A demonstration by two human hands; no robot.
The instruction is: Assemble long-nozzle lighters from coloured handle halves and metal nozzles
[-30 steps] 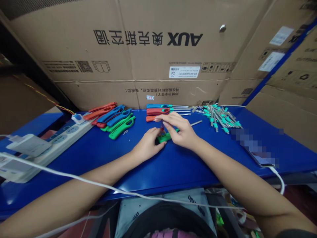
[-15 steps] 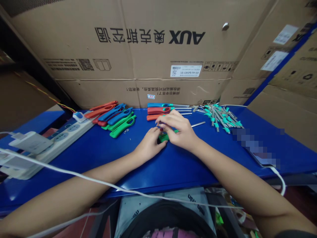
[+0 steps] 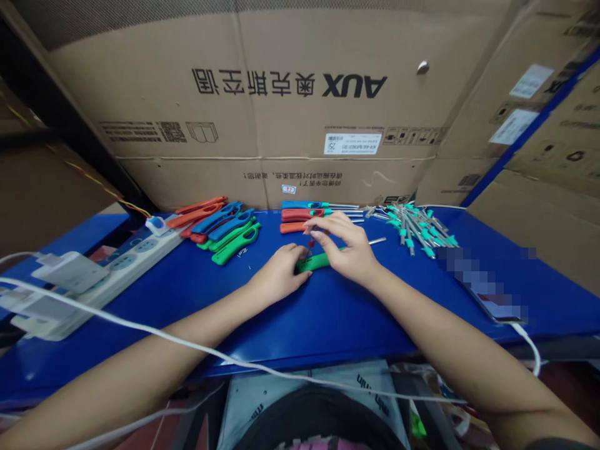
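Note:
A green stick lighter (image 3: 320, 261) lies on the blue table, its metal tube pointing right. My left hand (image 3: 285, 265) is closed around the handle's left end, thumb at the near side. Above the handle, my right hand (image 3: 349, 247) pinches a small red tool (image 3: 312, 240) that looks like a screwdriver, held upright; its tip is hard to make out. Behind the hands, blue (image 3: 300, 204), red (image 3: 297, 215) and orange (image 3: 291, 227) lighters lie in a row with their tubes to the right.
At left are several loose coloured handle shells (image 3: 232, 225) and tiny screws (image 3: 242, 252). A power strip (image 3: 126, 265) with chargers stands further left. Metal tubes with teal parts (image 3: 417, 228) are piled at right, near a phone (image 3: 492, 300). A white cable (image 3: 197, 347) crosses in front.
My right hand has risen slightly off the green handle, showing more of it and of the red tool. My left hand keeps its hold. The camera view has shifted slightly.

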